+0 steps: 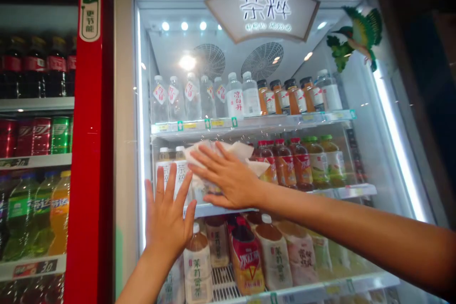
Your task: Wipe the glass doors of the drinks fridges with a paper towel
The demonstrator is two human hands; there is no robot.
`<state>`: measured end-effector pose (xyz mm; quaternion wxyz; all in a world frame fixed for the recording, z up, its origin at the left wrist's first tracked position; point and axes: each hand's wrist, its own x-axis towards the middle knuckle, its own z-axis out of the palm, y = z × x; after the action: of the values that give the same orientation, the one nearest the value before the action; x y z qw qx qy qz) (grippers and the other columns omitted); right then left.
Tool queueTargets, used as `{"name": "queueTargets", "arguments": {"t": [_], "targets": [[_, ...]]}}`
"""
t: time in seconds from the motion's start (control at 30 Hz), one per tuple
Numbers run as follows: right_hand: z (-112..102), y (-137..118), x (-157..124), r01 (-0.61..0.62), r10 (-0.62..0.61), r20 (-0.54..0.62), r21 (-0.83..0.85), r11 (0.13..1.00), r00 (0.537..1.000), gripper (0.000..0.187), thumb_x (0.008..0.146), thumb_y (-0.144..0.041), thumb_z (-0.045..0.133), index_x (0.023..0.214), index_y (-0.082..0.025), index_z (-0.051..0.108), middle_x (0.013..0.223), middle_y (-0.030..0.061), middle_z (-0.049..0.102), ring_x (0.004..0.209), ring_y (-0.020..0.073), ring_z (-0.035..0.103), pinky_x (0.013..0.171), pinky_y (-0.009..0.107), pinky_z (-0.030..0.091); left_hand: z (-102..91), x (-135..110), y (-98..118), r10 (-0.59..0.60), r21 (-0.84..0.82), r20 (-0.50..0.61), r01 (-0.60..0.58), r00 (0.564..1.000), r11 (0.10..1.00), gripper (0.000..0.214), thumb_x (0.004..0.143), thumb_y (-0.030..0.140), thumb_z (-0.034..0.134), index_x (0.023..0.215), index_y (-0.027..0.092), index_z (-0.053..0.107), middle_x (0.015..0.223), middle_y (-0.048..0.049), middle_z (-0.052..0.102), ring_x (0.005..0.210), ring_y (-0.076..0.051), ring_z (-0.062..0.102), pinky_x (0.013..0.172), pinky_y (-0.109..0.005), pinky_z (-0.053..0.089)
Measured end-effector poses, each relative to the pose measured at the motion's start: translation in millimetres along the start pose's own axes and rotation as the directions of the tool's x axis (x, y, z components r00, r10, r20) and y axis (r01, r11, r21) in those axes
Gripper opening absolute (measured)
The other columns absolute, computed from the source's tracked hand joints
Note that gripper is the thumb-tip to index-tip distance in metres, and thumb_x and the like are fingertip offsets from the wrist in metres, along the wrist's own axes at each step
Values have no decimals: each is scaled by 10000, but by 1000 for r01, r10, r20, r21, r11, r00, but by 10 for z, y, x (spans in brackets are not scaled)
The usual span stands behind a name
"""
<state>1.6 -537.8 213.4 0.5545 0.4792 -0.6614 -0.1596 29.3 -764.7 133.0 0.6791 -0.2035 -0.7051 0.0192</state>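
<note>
In front of me is the glass door (313, 251) of a lit drinks fridge. My right hand (228, 175) reaches in from the right and presses a white paper wipe (245, 150) flat against the glass at mid height. Its fingers are stretched out, and the edges of the wipe show above and beside them. To its lower left, my left hand (169, 211) rests on or very near the glass with fingers spread, holding nothing. Whether its palm touches the glass is hidden.
Behind the glass stand rows of bottles, among them clear water bottles (192, 97) and tea bottles (197, 266). A bird sticker (361, 35) and a sign (263, 14) are at the top. At left is a red fridge (85, 152) holding soda bottles and cans.
</note>
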Motion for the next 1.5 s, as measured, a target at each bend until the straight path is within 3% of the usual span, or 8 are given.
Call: {"name": "queueTargets", "arguments": {"t": [0.1, 0.23, 0.47, 0.57, 0.73, 1.17, 1.33, 1.5], "targets": [[-92, 220, -29, 172, -173, 78, 14, 985, 982, 832, 981, -677, 384, 1613, -154, 246, 1690, 103, 251, 1600, 246, 64, 1307, 515, -17, 47, 248, 10, 45, -17, -21, -45, 999, 999, 674, 972, 313, 527, 1595, 263, 274, 1718, -66, 142, 1598, -293, -2, 1291, -563, -41], [-258, 493, -168, -34, 35, 13, -64, 997, 999, 832, 995, -666, 375, 1637, -192, 143, 1708, 98, 185, 1601, 246, 41, 1301, 536, -13, 129, 518, 132, 77, -71, -90, -84, 993, 994, 658, 982, 373, 512, 1592, 295, 277, 1714, -43, 159, 1600, -271, 14, 1293, -543, -50], [-578, 956, -807, 67, -58, 129, -69, 995, 990, 897, 978, -709, 355, 1645, -227, -1, 1715, 57, 159, 1599, 247, 73, 1305, 543, 4, 359, 892, 549, 130, -160, -121, -148, 984, 976, 660, 981, 433, 501, 1591, 332, 270, 1712, -20, 175, 1599, -265, 46, 1292, -539, -55], [-740, 1188, -1125, -195, 201, 15, -163, 967, 980, 884, 987, -690, 348, 1637, -267, -75, 1723, 65, 88, 1601, 279, 46, 1290, 607, 40, 464, 1039, 839, 149, -174, -149, -174, 977, 969, 656, 990, 442, 468, 1598, 329, 249, 1711, -30, 180, 1597, -274, 54, 1291, -549, -40], [-926, 1372, -1730, 65, -39, 210, -119, 991, 977, 921, 969, -749, 290, 1645, -185, 21, 1710, 85, 184, 1600, 241, 68, 1308, 533, -4, 621, 1311, 1438, 175, -198, -165, -207, 971, 958, 643, 987, 467, 464, 1588, 315, 293, 1696, -57, 231, 1593, -302, 85, 1289, -574, -9], [-1391, 2255, -3025, -272, 273, -25, -207, 940, 962, 821, 1013, -665, 254, 1645, -208, 0, 1718, 107, 138, 1599, 280, 27, 1274, 614, 17, 993, 1992, 2881, 279, -174, -219, -319, 935, 932, 679, 992, 444, 450, 1610, 292, 214, 1714, -50, 156, 1596, -289, 26, 1291, -572, -18], [-1490, 2442, -3125, -61, 79, 116, -147, 987, 990, 890, 973, -735, 287, 1646, -218, 18, 1716, 94, 159, 1594, 280, 105, 1284, 588, 34, 1068, 2110, 3022, 306, -149, -208, -339, 929, 929, 699, 986, 442, 464, 1614, 314, 185, 1712, -36, 162, 1596, -276, 45, 1298, -557, -10], [-1519, 2555, -2961, -296, 287, -77, -199, 934, 955, 810, 1011, -683, 238, 1643, -258, -37, 1728, 75, 76, 1600, 268, 16, 1282, 598, 41, 1035, 2193, 2834, 298, -130, -180, -323, 937, 937, 693, 988, 460, 462, 1609, 362, 171, 1713, -10, 161, 1592, -280, 61, 1294, -576, 7]]}}
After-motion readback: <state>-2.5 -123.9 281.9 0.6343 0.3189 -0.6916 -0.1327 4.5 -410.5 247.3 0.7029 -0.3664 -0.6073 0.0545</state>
